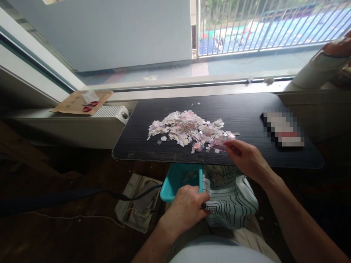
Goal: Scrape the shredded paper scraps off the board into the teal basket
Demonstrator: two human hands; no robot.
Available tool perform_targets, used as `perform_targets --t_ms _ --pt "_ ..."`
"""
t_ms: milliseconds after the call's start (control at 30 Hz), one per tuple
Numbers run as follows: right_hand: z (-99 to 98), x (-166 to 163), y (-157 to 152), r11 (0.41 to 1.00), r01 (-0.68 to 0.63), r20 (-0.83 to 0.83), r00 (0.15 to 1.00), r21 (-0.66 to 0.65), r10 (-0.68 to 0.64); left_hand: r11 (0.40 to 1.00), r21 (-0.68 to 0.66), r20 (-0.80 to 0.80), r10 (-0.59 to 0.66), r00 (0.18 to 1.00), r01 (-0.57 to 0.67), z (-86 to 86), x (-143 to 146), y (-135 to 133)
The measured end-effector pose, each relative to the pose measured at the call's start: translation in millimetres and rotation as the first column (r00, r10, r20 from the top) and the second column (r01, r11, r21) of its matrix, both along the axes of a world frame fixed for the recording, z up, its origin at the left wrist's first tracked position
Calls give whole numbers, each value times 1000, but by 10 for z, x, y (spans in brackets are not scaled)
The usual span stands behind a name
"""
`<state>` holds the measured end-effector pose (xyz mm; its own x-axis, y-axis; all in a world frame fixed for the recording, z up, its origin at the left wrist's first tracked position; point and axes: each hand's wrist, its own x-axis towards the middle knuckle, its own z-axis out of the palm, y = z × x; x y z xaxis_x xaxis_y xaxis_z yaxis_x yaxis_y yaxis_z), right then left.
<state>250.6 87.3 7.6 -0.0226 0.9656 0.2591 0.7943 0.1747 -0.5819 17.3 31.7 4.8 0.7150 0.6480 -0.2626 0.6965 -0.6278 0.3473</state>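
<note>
Facing a wide window point(137, 44), we look down on a dark, grained tabletop point(246, 109) with rounded corners. Spread over its middle is a heap of paper scraps point(186, 126), mostly white and pale pink, thickest near its centre and thinner towards the right. Below the near edge we see a pale container point(236, 204) patterned with wavy black lines and, just beside it on the left, a turquoise bin point(168, 184) with something indistinct inside. A brown envelope point(71, 104) lies by the window at far left, and a pixelated object point(283, 128) rests on the tabletop's right side. Our left hand point(186, 202) is in front of the bin, fingers curled at the container's edge; whether they grip it we cannot tell. Our right hand point(244, 155) is at the heap's right edge. On the envelope lie red-handled scissors point(87, 109). Smallest, a pinkish see-through piece point(218, 142) is pinched between our right thumb and fingertips, among the scraps
</note>
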Motion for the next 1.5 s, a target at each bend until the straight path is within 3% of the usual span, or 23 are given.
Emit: perform_targets --t_ms 200,300,400,600,733,900,1033,1133,1500 --pt "-42 -19 -8 996 -76 -16 997 -51 75 997 37 -13 -71 997 71 24 75 6" --pt "-44 -29 -18 997 -53 -19 998 -55 52 991 55 -17 -119 993 119 43 127 23" --pt "-41 -53 -35 998 -42 -9 999 -43 42 988 41 -18 -147 989 148 69 179 42" --pt "-58 -152 -79 983 -150 -86 986 -108 141 983 -19 -36 -185 982 184 123 261 72" --pt "-65 -211 -84 985 -130 -112 987 -115 117 983 1 -47 -183 982 183 132 275 82" --pt "2 -231 -114 952 -250 -163 961 -178 222 979 22 -64 -199 978 201 124 255 79" --pt "19 -5 -115 996 -29 -143 990 -87 16 982 48 -51 -178 983 180 106 223 65" --pt "-9 193 -114 993 103 -77 991 -54 -107 986 71 -41 -148 988 151 71 201 58" --pt "-40 289 -114 978 185 -38 981 -94 -189 991 70 -20 -113 993 114 -6 167 27"
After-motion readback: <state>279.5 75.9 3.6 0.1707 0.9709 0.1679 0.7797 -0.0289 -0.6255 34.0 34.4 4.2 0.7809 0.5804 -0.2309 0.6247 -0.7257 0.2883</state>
